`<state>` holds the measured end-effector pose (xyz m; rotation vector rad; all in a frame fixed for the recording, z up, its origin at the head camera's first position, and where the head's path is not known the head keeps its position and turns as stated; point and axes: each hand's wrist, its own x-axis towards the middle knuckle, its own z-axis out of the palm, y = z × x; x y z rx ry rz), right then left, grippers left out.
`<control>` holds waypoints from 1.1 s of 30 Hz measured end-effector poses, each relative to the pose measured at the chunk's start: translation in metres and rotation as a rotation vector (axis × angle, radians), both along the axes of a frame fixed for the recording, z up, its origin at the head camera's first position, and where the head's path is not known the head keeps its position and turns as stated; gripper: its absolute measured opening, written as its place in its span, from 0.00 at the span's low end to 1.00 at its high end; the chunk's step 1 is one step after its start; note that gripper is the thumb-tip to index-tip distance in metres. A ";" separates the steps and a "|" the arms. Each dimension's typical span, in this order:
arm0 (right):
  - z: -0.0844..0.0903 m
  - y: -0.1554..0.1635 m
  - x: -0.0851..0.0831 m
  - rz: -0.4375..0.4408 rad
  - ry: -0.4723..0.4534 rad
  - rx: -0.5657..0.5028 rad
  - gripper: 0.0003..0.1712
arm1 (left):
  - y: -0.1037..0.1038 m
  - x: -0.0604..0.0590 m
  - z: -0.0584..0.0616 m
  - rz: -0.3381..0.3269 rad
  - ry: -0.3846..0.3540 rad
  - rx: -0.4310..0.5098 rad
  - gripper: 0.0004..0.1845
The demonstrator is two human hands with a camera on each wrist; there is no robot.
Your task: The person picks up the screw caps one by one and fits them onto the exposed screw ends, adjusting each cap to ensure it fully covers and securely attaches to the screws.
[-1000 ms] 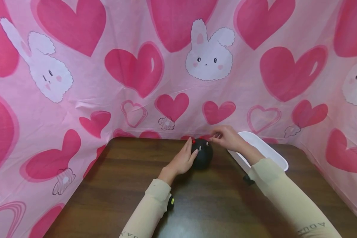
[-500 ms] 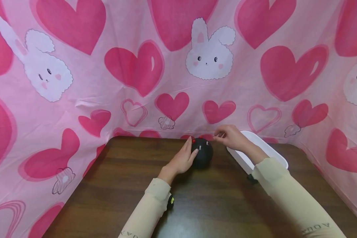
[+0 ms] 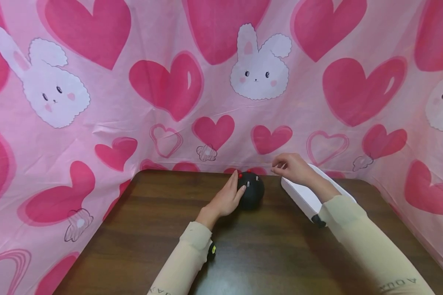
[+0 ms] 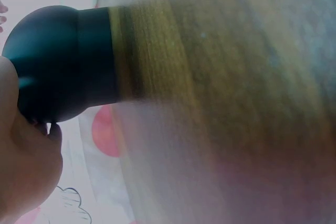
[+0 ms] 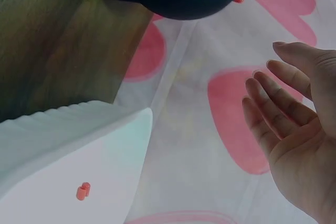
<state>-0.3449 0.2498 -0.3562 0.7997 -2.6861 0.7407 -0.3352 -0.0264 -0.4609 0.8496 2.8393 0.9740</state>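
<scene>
A black ball (image 3: 252, 197) on a short, wide base (image 4: 97, 56) stands near the table's back edge. Small silver pegs (image 3: 257, 178) and red-tipped ones (image 3: 240, 175) stick out of its upper part. Against the ball's left side rests my left hand (image 3: 224, 200), long fingers straight along it and the thumb on the near side. My right hand (image 3: 294, 169) hovers right of the ball, above the left end of a white tray (image 3: 299, 196). Its fingers (image 5: 273, 106) are loosely bent, thumb apart from them, and nothing shows between them. Two small red pieces (image 5: 83, 191) lie in the tray.
The brown wooden table (image 3: 162, 213) ends close behind the ball, against a pink hanging cloth (image 3: 214, 102) printed with hearts and rabbits. More cloth hangs at both sides. Small dark devices sit on both wrists (image 3: 211, 250).
My right hand has drawn away from the ball to the right, up to the tray. The left hand and the ball have stayed where they were.
</scene>
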 end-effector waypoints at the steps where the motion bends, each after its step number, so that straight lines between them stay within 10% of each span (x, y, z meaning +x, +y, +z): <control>1: 0.001 0.001 0.000 -0.007 -0.005 -0.002 0.06 | 0.000 0.000 0.000 0.000 -0.001 0.001 0.43; 33: 0.016 0.039 0.000 -0.060 -0.040 -0.003 0.09 | -0.001 0.000 -0.001 -0.006 0.014 0.009 0.43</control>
